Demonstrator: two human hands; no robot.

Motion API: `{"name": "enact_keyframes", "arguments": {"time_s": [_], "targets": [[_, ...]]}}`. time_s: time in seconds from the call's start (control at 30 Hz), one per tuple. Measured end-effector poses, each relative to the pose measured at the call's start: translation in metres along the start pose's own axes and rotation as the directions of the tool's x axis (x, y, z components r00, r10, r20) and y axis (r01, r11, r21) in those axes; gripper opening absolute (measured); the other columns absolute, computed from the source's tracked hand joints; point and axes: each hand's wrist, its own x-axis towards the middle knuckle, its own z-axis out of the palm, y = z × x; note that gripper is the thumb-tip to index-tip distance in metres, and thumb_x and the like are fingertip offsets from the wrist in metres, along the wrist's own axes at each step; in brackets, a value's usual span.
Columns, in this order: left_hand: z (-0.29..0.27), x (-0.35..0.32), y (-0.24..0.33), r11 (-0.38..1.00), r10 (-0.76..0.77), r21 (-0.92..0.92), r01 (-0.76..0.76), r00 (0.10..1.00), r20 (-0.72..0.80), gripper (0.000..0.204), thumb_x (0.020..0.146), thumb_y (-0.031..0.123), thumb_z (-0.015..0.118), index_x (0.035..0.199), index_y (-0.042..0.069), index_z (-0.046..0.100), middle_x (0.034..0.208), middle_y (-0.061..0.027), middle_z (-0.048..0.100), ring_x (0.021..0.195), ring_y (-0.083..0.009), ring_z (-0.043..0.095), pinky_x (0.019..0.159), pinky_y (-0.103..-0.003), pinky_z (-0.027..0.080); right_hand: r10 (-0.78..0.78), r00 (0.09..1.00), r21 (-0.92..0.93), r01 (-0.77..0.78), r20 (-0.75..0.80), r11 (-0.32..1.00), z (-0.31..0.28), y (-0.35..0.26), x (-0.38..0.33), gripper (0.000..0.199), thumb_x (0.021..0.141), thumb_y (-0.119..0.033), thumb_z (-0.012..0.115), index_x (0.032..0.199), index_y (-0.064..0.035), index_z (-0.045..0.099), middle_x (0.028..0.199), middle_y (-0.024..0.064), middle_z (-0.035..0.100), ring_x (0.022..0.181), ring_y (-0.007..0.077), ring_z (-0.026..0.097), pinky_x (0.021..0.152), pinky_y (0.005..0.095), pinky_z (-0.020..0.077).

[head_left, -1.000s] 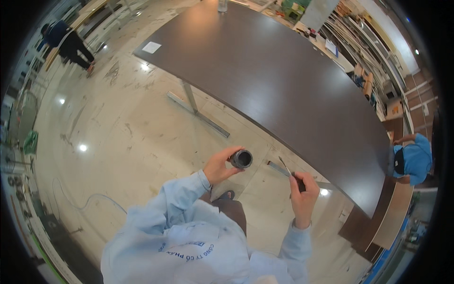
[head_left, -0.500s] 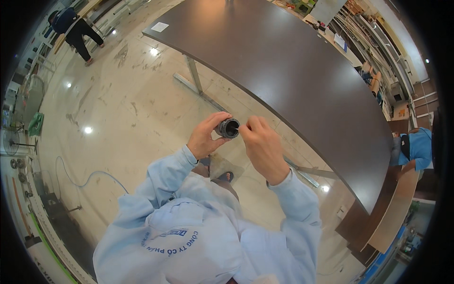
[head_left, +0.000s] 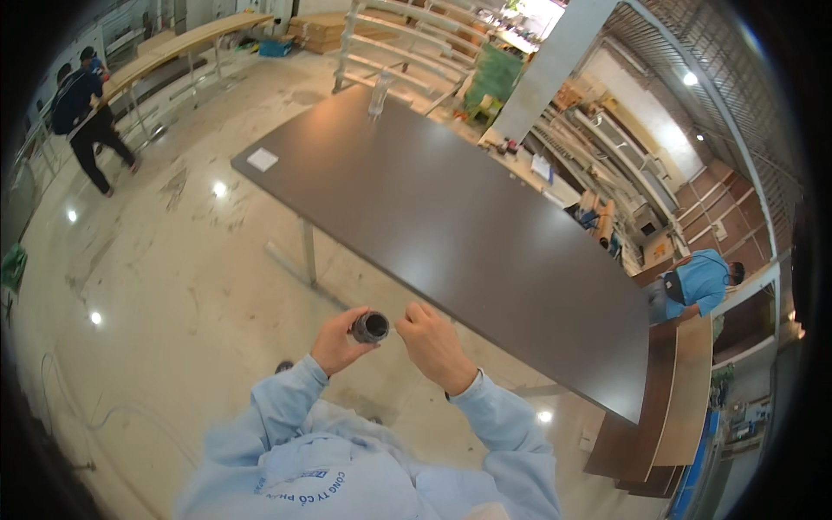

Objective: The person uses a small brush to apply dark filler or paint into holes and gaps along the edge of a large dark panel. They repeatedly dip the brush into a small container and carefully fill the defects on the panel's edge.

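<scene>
My left hand (head_left: 336, 345) is wrapped round a small dark jar (head_left: 371, 327), its open mouth tilted up and toward my right. The jar's rim looks rough and its inside is dark. Close to that mouth, on the right, my right hand (head_left: 436, 351) is closed in a pinch. Whatever its fingers hold is too small and thin to make out. Both hands are in front of my body, beside the near long edge of a big dark brown tabletop (head_left: 451, 234).
A clear bottle (head_left: 379, 95) and a white square (head_left: 263, 159) lie toward the tabletop's far left end. A person in blue (head_left: 698, 282) is at the right near stacked brown boards (head_left: 646, 438). Another person (head_left: 78, 113) stands far left by a long bench (head_left: 178, 45). A metal rack (head_left: 407, 52) stands behind.
The view has tilted upward, showing more of the room, with my hands lower in it. My right hand's fingertips are slightly farther from the jar's mouth. My left hand keeps its hold.
</scene>
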Motion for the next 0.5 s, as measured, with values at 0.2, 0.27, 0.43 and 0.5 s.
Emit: {"name": "enact_keyframes", "arguments": {"time_s": [0.2, 0.27, 0.43, 0.5], "targets": [[-0.049, 0.043, -0.033, 0.985, 0.045, -0.168, -0.037, 0.998, 0.045, 0.071, 0.077, 0.019, 0.093, 0.139, 0.005, 0.061, 0.125, -0.0079, 0.073, 0.109, -0.0198, 0.07, 0.088, -0.034, 0.057, 0.102, 0.994, -0.035, -0.103, -0.04, 0.994, 0.013, -0.012, 0.058, 0.008, 0.088, -0.006, 0.071, 0.085, -0.0058, 0.064, 0.091, 0.0071, 0.057, 0.087, 0.027, 0.062, 0.072, 0.0412, 0.0541], [-0.07, 0.054, -0.043, 0.977, 0.049, -0.211, -0.039, 0.998, 0.043, 0.069, 0.078, 0.02, 0.092, 0.138, 0.006, 0.061, 0.123, -0.0094, 0.073, 0.106, -0.0213, 0.07, 0.088, -0.034, 0.056, 0.135, 0.99, -0.033, -0.136, -0.037, 0.99, 0.02, -0.021, 0.084, 0.007, 0.089, -0.007, 0.072, 0.087, -0.0065, 0.065, 0.09, 0.0068, 0.058, 0.087, 0.0268, 0.063, 0.071, 0.0409, 0.054], [-0.112, 0.079, -0.067, 0.979, 0.078, -0.195, -0.066, 0.996, 0.05, 0.07, 0.078, 0.019, 0.092, 0.139, 0.007, 0.061, 0.122, -0.0083, 0.074, 0.106, -0.0204, 0.071, 0.087, -0.034, 0.057, 0.239, 0.961, 0.048, -0.234, -0.14, 0.971, 0.024, -0.038, 0.126, 0.004, 0.092, -0.008, 0.073, 0.093, -0.0074, 0.068, 0.09, 0.0068, 0.059, 0.086, 0.0285, 0.065, 0.071, 0.0405, 0.0535], [-0.118, 0.08, -0.07, 0.975, 0.081, -0.212, -0.061, 0.993, 0.089, 0.07, 0.077, 0.018, 0.092, 0.139, 0.007, 0.061, 0.122, -0.0081, 0.074, 0.107, -0.0202, 0.071, 0.087, -0.033, 0.057, 0.245, 0.964, 0.016, -0.245, -0.108, 0.969, 0.024, -0.044, 0.132, 0.004, 0.091, -0.008, 0.073, 0.092, -0.0077, 0.069, 0.09, 0.0069, 0.06, 0.085, 0.0289, 0.065, 0.071, 0.0407, 0.0535]]}}
